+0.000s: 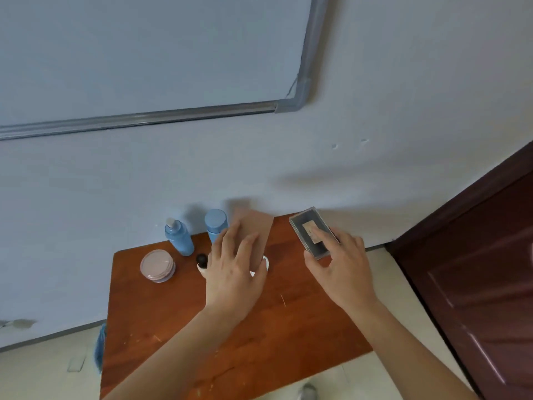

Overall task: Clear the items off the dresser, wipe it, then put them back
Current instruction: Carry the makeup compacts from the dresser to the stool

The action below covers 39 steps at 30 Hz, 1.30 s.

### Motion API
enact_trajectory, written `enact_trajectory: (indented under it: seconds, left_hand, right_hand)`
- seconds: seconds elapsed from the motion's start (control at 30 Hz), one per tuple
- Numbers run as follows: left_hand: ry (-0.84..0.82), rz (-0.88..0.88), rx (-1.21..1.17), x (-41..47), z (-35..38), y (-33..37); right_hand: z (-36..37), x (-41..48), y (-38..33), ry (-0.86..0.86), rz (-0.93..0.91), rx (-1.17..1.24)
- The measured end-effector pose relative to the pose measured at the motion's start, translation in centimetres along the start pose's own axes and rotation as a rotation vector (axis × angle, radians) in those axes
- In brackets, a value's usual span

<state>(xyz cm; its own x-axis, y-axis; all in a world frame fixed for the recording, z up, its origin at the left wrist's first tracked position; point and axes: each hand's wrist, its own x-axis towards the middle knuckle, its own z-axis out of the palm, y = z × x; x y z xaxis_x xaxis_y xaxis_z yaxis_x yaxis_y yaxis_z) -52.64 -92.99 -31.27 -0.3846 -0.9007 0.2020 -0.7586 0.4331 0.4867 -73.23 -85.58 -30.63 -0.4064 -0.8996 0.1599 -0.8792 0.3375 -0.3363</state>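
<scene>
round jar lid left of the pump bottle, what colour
Pale pink, on the round jar; the head view shows it clearly.

Dresser top (288, 327): reddish wood-look finish, smooth, lightly scuffed. Two blue bottles (178, 238): matt plastic. Pink jar (157, 265): glossy lid. Clear case (313, 230): transparent hard plastic. Whiteboard frame (173, 114): dull grey metal. Door (476, 269): dark glossy wood.

The left hand (235, 267) covers most of a white item (265, 265), so only 1 curved edge shows and its kind cannot be told. It also hides the lower part of the brown box (256, 226). The label on the clear case (313, 232) is too small to read. The dresser (230, 327) runs off the bottom edge.
</scene>
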Motion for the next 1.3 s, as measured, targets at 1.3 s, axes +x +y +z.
enact_trajectory:
  seconds: [1.3]
  left_hand:
    - [-0.169,-0.013,0.22,7.6,5.2,7.4]
  right_hand:
    - [-0.2,7.1,9.0,-0.112,-0.058,-0.012]
